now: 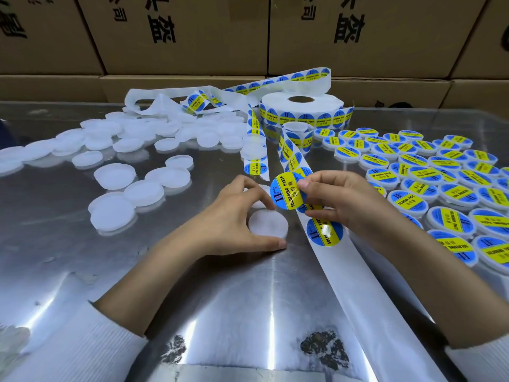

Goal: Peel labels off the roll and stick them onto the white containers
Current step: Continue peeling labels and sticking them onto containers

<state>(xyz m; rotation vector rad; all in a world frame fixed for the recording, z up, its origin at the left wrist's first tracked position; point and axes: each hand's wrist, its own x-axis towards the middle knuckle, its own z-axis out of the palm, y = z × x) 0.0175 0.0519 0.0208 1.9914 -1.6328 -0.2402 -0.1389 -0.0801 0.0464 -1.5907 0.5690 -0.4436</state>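
One limp, tacky label [286, 191] (pinched at its three-o'clock edge by the right hand [341, 202]) will likely curl, while the left hand [234, 216] grips the light, rigid white container [268, 226].

Bright overhead light, streaky glare on the metal table [248, 299], wide-angle edge warping.

Work surface: I sit at a shiny metal table [192, 312], its sheet scuffed and dulled in dark patches near my edge.
Light: bright streaks of overhead glare run across the metal toward me.
Backdrop: a wall of stacked brown cardboard cartons [187, 37] rises right behind the table's far edge.
Markings: large black Chinese characters are printed on the carton faces.
Lower row: a further course of cartons sits beneath, seams visible.
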